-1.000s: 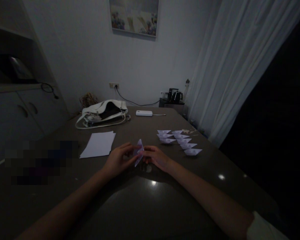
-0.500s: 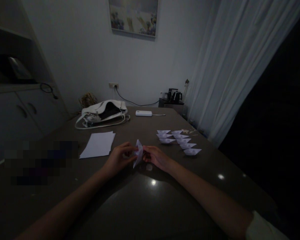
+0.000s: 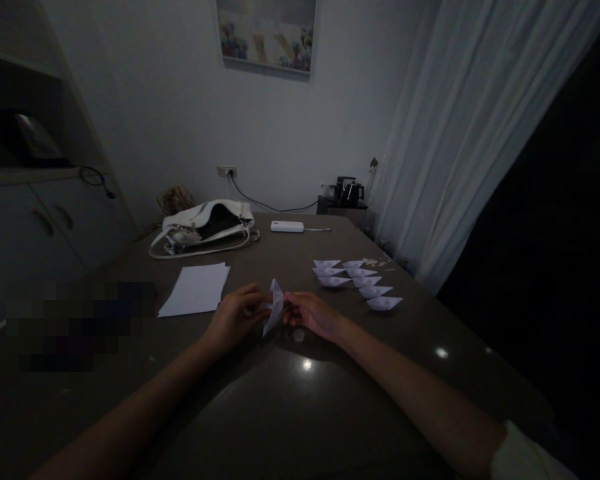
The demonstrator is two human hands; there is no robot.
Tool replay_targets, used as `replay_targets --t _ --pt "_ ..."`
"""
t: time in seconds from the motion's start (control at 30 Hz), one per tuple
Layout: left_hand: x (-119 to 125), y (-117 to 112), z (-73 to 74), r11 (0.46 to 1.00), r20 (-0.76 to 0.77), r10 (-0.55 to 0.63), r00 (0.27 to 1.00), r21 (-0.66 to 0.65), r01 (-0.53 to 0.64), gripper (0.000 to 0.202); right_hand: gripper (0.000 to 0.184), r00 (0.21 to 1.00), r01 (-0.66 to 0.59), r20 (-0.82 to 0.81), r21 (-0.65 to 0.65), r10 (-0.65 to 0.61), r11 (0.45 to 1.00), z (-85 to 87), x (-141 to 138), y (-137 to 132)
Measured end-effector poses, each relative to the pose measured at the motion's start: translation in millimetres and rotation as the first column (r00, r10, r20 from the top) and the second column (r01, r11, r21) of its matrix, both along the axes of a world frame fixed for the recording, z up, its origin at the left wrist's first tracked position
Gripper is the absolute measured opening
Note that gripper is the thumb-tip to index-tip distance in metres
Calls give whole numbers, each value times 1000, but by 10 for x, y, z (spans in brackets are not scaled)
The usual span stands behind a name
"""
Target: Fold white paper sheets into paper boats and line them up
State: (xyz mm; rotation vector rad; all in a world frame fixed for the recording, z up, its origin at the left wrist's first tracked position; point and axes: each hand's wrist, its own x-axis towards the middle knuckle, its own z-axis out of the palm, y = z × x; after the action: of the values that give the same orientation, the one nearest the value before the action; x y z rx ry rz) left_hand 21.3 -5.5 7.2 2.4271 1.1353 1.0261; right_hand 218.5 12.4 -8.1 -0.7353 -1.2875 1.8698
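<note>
A folded white paper boat (image 3: 275,308) stands on end between my hands, a little above the dark table (image 3: 280,413). My left hand (image 3: 234,313) is closed on its left side, with thumb and fingers at the paper. From the right, my right hand (image 3: 313,315) touches the boat's edge with bent fingers; the fingertips are partly hidden by the paper and dim light. Several finished-looking paper boats (image 3: 384,303) sit in two rows to the right of my right hand. Beyond my left hand lies a stack of white paper sheets (image 3: 195,290).
A white handbag (image 3: 207,223) lies at the back left. A white power bank (image 3: 287,227) with a short cable is at the far middle. Small pale scraps (image 3: 376,263) lie behind the boats, near the right edge. A white curtain (image 3: 445,133) hangs along the right.
The paper boat and my left hand have shifted very slightly left. My right hand's fingers have shifted slightly at the boat's edge. The rows of boats and the sheets stay put.
</note>
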Motion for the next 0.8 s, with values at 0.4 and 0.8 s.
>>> replay_targets --t 0.4,0.8 --pt "38 5 -14 1000 110 1 994 -26 1 23 25 999 43 20 14 -43 999 15 -19 -18" --pt "68 0 7 987 172 65 983 -156 -37 27 17 997 80 10 3 -80 997 8 -30 -27"
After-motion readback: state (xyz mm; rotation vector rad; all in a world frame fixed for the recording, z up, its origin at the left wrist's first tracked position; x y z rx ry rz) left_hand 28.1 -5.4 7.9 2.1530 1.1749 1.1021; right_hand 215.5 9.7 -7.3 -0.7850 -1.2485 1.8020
